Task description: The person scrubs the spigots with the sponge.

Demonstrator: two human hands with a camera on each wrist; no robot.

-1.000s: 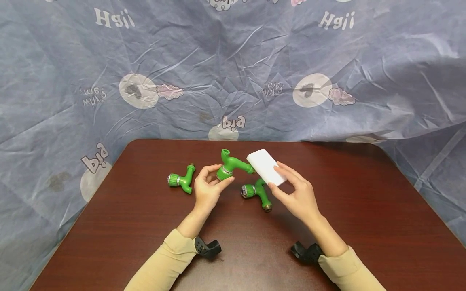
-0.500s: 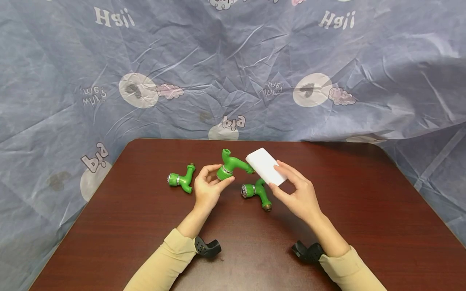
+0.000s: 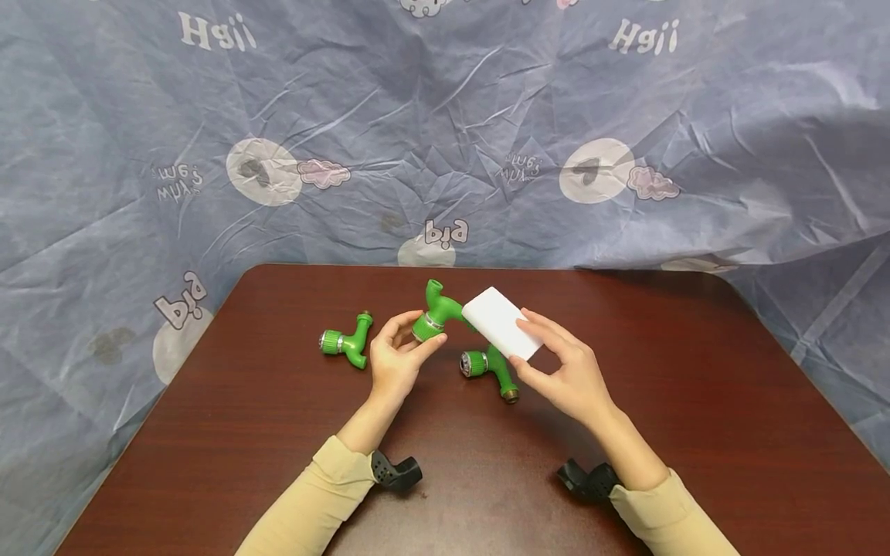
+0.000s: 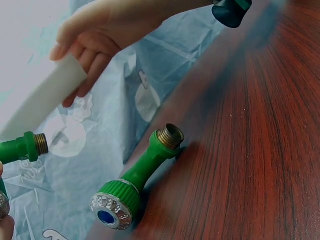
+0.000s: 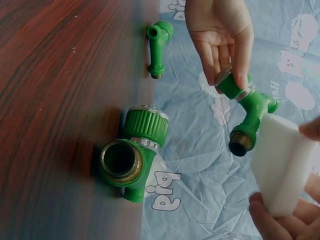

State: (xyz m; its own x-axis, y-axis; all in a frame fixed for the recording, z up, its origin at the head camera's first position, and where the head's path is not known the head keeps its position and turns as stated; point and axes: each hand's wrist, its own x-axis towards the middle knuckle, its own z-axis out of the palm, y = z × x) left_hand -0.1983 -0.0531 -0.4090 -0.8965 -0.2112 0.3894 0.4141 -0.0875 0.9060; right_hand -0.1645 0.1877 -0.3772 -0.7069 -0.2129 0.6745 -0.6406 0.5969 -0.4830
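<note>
Table (image 3: 278,432): tap (image 3: 436,310), prob. sponge (image 3: 501,321) held.

Count: three green plastic taps with knurled knobs (image 3: 438,313) (image 3: 345,342) (image 3: 490,368); one white rectangular foam block (image 3: 502,333); two black wrist mounts (image 3: 395,471) (image 3: 586,480).

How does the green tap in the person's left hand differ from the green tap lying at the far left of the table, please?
The held tap is lifted off the table, gripped at its knob by the left hand; the far-left tap lies flat, untouched. The white sponge in the right hand meets the held tap; nothing touches the far-left tap. Both are green plastic with silver-trimmed knobs.
</note>
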